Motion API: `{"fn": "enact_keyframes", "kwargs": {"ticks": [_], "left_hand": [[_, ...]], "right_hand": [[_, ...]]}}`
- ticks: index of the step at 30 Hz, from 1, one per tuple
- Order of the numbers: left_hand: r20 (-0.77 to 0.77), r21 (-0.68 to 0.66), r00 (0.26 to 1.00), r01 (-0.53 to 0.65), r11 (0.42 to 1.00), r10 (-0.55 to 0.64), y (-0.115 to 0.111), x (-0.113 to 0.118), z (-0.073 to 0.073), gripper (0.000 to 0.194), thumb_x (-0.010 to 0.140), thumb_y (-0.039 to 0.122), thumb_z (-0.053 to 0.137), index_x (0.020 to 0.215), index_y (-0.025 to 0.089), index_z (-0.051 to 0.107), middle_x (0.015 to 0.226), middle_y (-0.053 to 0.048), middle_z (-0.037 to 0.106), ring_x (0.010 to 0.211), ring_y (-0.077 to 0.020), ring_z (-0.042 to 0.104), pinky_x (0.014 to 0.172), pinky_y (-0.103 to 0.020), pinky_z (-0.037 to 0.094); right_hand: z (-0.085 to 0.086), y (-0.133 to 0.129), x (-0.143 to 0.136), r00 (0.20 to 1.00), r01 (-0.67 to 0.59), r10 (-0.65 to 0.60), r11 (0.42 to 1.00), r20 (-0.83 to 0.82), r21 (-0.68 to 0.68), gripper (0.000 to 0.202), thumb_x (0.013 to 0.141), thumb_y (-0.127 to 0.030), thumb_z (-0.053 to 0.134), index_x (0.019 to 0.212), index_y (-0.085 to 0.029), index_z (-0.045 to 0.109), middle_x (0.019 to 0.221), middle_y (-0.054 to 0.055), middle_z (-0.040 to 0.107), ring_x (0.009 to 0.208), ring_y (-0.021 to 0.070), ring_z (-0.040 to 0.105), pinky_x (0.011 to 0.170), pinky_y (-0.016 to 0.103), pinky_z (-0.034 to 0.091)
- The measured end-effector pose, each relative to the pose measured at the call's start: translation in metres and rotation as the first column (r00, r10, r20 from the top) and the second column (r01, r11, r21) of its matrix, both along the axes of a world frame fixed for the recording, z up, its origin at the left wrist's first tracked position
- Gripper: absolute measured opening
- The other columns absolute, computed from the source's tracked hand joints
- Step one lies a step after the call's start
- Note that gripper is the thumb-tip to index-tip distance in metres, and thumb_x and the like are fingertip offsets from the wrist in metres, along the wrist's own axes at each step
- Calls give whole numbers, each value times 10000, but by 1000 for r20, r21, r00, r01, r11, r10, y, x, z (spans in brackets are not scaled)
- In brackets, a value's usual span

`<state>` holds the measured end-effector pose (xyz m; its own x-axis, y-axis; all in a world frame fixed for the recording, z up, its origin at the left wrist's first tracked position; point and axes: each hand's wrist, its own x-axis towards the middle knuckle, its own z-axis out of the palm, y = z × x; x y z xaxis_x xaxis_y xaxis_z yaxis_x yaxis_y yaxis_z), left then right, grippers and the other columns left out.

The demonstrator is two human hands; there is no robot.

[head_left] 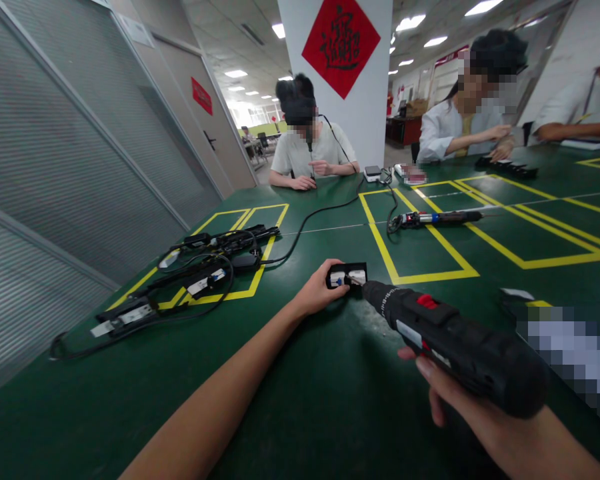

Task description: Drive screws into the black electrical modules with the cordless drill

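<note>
My left hand (323, 288) holds a small black box (360, 269) down on the green table (300, 373), its fingers round the box's left side. White pieces and a bit of blue show inside the box. In my right hand (455, 387) is a black power drill (445, 333) with a red switch on top. The drill's chuck points at the right part of the box, and the bit reaches over the white pieces. Whether the bit touches them I cannot tell.
Black cables and devices (215, 267) lie at the left within yellow tape. A tool with a blue band (430, 219) rests at the right, on a cable. A blurred-out object (575, 340) lies at the right edge. Several people sit across the table.
</note>
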<state>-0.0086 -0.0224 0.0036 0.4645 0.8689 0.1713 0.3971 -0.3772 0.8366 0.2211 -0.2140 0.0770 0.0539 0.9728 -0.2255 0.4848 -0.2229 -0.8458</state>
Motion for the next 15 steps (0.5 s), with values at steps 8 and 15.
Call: {"fn": "enact_keyframes", "kwargs": {"ticks": [8, 15], "left_hand": [[3, 32, 1000, 2, 999, -2, 1, -1, -3, 515, 749, 311, 643, 1209, 203, 437, 1092, -54, 578, 948, -186, 587, 857, -319, 483], [-9, -1, 1000, 3, 1000, -3, 3, -2, -2, 517, 749, 323, 643, 1209, 206, 436, 1074, -48, 586, 904, -176, 593, 818, -304, 490]], "right_hand": [[-10, -4, 1, 999, 46, -43, 985, -18, 169, 329, 821, -463, 546, 572, -288, 669, 427, 7, 644, 470, 232, 678, 479, 325, 549], [-6, -1, -3, 988, 124, -108, 980, -107, 156, 380, 773, -455, 592, 1095, -266, 663, 615, 8, 718, 518, 243, 706, 523, 360, 589]]}}
